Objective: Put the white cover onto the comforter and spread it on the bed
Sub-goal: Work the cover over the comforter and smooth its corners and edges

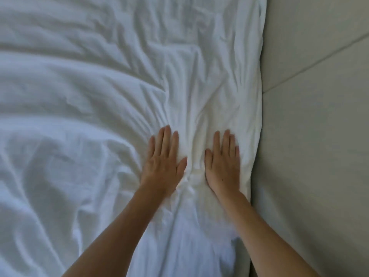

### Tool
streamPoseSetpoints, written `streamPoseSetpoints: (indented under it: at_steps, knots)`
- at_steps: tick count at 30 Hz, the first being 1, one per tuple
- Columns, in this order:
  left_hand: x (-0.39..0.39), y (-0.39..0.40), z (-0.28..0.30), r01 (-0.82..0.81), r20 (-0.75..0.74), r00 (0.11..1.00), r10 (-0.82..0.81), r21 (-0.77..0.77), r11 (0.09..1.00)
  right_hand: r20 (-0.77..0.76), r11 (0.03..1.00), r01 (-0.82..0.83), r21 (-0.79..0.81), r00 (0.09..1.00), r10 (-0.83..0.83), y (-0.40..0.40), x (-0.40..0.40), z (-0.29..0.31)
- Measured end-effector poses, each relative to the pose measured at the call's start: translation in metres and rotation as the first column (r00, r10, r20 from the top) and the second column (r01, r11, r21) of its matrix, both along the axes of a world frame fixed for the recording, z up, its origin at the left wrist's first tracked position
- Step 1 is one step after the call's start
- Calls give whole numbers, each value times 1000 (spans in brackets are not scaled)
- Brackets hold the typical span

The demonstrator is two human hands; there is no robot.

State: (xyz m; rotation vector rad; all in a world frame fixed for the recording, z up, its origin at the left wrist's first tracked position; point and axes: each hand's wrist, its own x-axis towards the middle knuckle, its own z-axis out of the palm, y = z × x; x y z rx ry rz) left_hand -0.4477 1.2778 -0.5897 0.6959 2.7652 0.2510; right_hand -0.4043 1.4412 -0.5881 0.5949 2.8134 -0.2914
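Left hand (163,164): grip wide, palm down, fingers straight and slightly fanned, pressing flat on the wrinkled white fabric cover (89,96); it holds nothing. Right hand (222,163): same posture, grip wide, palm flat on the cover, fingers straight, somewhat motion-blurred at the outer edge. The two hands lie side by side, apart, with a raised ridge of bunched cloth (191,168) between the thumbs. Both bare forearms enter from the bottom of the view, elbows cut off by the frame. Creases radiate away from the hands, up and to the left. The cover fills the left and centre of the view and runs out of frame at top, left and bottom, so its full outline cannot be made out; the visible long edge (259,86) runs roughly top to bottom, just right of the right hand. Whether the comforter is inside the cover cannot be told from the surface, though the cloth looks puffed on the left. Right of that edge lies a smooth pale grey-green surface (319,156) with one straight diagonal seam (315,62); whether it is mattress or headboard cannot be told.
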Motion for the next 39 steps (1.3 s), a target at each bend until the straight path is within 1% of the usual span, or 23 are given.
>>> streamPoseSetpoints:
  at_steps: [2, 4, 5, 7, 9, 12, 14, 16, 17, 20, 21, 22, 23, 24, 25, 27, 28, 29, 31, 32, 34, 37, 39]
  knots:
    - [35, -11, 1, 25, 13, 1000, -26, 12, 1000, 32, 1000, -9, -28, 999, 10, -18, 38, 4]
    - [64, -26, 2, 68, 9, 998, -68, 41, 997, -4, 999, 32, -41, 999, -32, -36, 67, 7]
    - [79, -36, 4, 84, 9, 996, -85, 45, 995, 13, 995, 64, -74, 998, -63, -46, 80, 11]
    - [113, -56, 9, 111, 18, 994, -112, 50, 993, 58, 987, 78, -141, 996, -71, -65, 108, 21]
    - [145, -74, 14, 115, 39, 992, -117, 48, 992, 67, 984, 93, -150, 994, -83, -88, 142, 29]
    - [188, -93, 23, 49, 45, 998, -52, 71, 996, -50, 980, 169, -106, 983, -175, -124, 200, 38]
    - [216, -104, 31, -26, 30, 999, 22, 125, 992, -145, 975, 213, -60, 965, -219, -139, 234, 43]
    - [239, -110, 40, -85, -18, 996, 90, 189, 978, -248, 958, 285, -39, 926, -285, -139, 247, 45]
    - [250, -110, 45, -83, -63, 993, 100, 226, 970, -280, 940, 339, -22, 901, -332, -138, 249, 47]
    - [286, -96, 58, 57, -185, 983, 9, 347, 936, -339, 855, 518, -27, 800, -495, -129, 256, 48]
    - [296, -91, 60, 68, -185, 983, -5, 336, 939, -341, 831, 553, -57, 772, -537, -125, 260, 48]
    - [302, -88, 59, 26, -161, 987, 22, 293, 956, -329, 810, 580, -90, 750, -574, -122, 265, 47]
    - [305, -87, 54, -56, -121, 989, 86, 235, 970, -308, 791, 598, -128, 734, -605, -119, 271, 45]
    - [306, -87, 48, -143, -76, 984, 159, 187, 972, -304, 789, 598, -140, 732, -610, -116, 278, 42]
    - [306, -87, 43, -213, -43, 974, 223, 168, 962, -332, 813, 567, -130, 748, -574, -113, 284, 38]
    - [299, -86, 36, -271, -67, 955, 287, 185, 945, -430, 859, 499, -111, 755, -494, -108, 287, 38]
    - [295, -83, 35, -258, -98, 955, 281, 199, 946, -468, 870, 480, -110, 747, -472, -107, 285, 42]
    - [292, -79, 36, -234, -95, 961, 259, 215, 948, -482, 882, 459, -107, 752, -450, -103, 285, 45]
    - [293, -71, 44, -204, -76, 970, 232, 266, 942, -506, 912, 407, -41, 779, -371, -94, 294, 48]
    - [297, -69, 50, -210, -70, 969, 238, 283, 936, -513, 919, 394, -22, 784, -349, -90, 300, 48]
    - [306, -65, 60, -231, -53, 965, 259, 307, 923, -531, 921, 387, -35, 774, -345, -84, 310, 52]
    - [323, -62, 71, -240, -24, 966, 256, 274, 931, -573, 932, 359, -48, 755, -320, -78, 317, 59]
    - [330, -61, 70, -270, -29, 958, 285, 239, 933, -584, 944, 328, -42, 758, -290, -75, 317, 65]
